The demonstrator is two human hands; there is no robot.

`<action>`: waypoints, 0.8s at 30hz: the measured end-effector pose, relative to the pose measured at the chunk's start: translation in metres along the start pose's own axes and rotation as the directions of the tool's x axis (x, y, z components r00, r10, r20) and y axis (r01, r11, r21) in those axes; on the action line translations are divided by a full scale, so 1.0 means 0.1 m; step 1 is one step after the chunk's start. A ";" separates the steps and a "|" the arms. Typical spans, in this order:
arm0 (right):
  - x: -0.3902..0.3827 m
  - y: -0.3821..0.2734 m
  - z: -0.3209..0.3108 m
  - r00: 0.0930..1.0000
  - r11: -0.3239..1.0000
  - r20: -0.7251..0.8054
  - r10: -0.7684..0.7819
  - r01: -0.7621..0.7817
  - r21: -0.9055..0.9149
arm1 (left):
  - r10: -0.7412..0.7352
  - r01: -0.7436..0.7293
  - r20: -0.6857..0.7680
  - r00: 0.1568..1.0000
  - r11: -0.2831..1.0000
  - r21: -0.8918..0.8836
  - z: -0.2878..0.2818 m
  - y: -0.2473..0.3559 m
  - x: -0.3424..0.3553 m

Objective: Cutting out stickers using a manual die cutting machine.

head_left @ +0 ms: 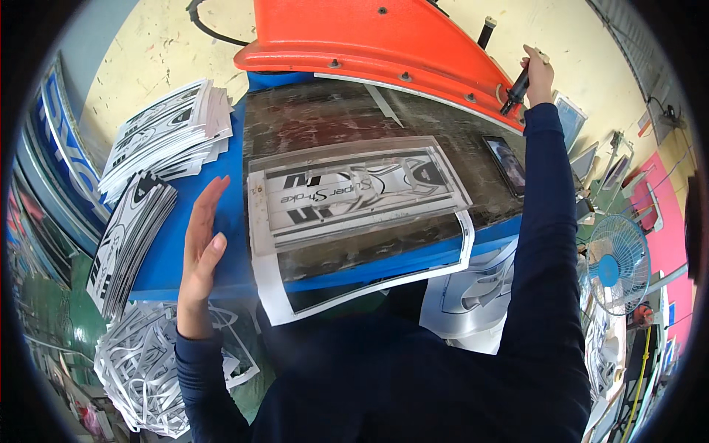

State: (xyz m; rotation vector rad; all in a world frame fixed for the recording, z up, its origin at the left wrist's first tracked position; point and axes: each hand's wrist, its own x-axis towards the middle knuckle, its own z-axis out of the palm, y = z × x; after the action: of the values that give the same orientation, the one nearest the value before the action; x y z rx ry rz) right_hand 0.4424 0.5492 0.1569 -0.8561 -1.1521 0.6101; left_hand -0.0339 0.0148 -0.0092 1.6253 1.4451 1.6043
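My right hand (540, 76) is closed around a black handle (517, 92) at the right end of the red press arm (369, 44). My left hand (201, 255) is raised with its fingers straight and holds nothing, left of the dark press bed (310, 107). On that bed lies a clear plate-like die (354, 221) over a printed black-and-white sheet (347, 188). A white cut-out sheet border (275, 295) sticks out from beneath it and hangs over the front edge. The red arm is swung toward the back, off the die.
Two stacks of printed sheets, a far one (166, 129) and a near one (133, 240), stand on the blue table (166, 269) at left. White scrap strips (140, 369) are heaped below. A phone (505, 164) lies on the bed's right side. A blue fan (619, 258) stands at right.
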 end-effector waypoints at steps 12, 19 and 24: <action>-0.61 -0.37 -0.16 0.986 0.981 0.149 0.080 -0.105 0.164 | 0.005 -0.005 -0.032 0.999 1.000 0.009 -0.01 -0.04 -0.02; -1.55 -0.95 -0.11 0.944 0.935 0.316 0.095 -0.194 0.298 | 0.101 -0.102 -0.034 0.994 0.994 -0.033 0.11 0.28 0.13; -2.33 -1.33 -0.04 0.859 0.874 0.510 -0.050 -0.210 0.438 | 0.223 -0.219 0.065 0.973 0.973 -0.068 0.44 0.79 0.39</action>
State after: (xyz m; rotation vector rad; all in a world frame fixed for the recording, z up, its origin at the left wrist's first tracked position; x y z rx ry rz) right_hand 0.3724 0.2900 0.1446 -0.3098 -1.3531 1.1922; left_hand 0.0261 0.0356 0.0666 1.8430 1.2019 1.6711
